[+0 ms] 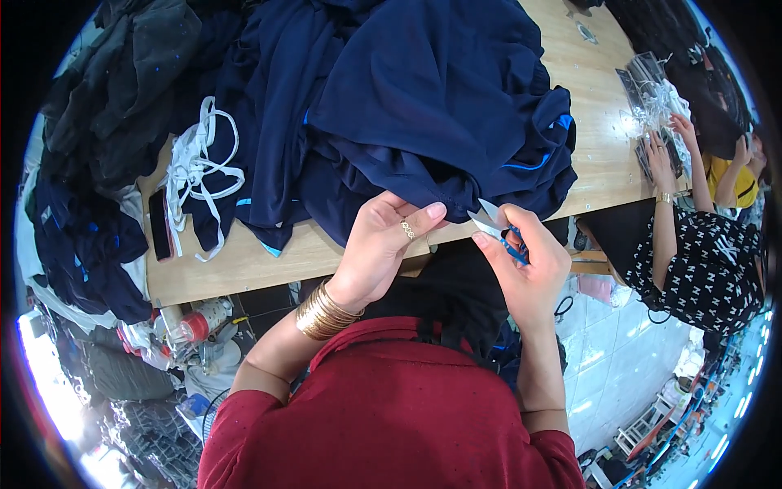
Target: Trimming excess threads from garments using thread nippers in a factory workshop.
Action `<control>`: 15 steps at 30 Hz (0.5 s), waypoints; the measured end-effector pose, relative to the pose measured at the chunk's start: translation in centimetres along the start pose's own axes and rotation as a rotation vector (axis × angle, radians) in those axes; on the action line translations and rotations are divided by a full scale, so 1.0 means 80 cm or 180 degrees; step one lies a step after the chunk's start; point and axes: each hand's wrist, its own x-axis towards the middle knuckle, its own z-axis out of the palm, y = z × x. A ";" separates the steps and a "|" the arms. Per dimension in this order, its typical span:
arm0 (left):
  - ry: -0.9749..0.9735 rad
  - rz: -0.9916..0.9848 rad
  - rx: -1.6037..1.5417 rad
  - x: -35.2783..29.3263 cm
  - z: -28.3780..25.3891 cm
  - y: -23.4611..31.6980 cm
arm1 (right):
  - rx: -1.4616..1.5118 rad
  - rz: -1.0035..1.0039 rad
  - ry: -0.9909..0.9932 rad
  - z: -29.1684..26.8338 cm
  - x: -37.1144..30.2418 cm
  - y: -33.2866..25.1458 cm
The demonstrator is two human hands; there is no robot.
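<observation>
Dark navy fabric with bright blue trim, apparently a garment [407, 90], lies heaped over the table's front edge. My left hand [387, 232] pinches the near edge of that garment between thumb and fingers. In my right hand [529, 265] is a small pair of scissors [489, 222] with blue handles. The blades are spread apart and point at the fabric edge, just right of my left thumb. Whether they touch the cloth I cannot tell. Some of my right fingers are hidden behind the handles.
White cords [204, 175] lie tangled at the left of the wooden table [244, 273], near a dark phone [160, 224]. Black fabric [122, 73] is piled at the far left. At the right, a co-worker's hands [661, 155] handle clear plastic packets [643, 90].
</observation>
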 end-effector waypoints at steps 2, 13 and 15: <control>0.0036 0.0035 0.0085 -0.001 0.002 0.000 | -0.0212 -0.0185 0.0078 -0.001 0.001 -0.003; 0.0157 0.0133 0.0316 -0.004 0.008 0.003 | -0.0649 -0.0757 0.0368 0.002 0.006 0.004; 0.0166 0.0167 0.0322 -0.004 0.008 0.001 | -0.0665 -0.0779 0.0362 0.001 0.006 0.004</control>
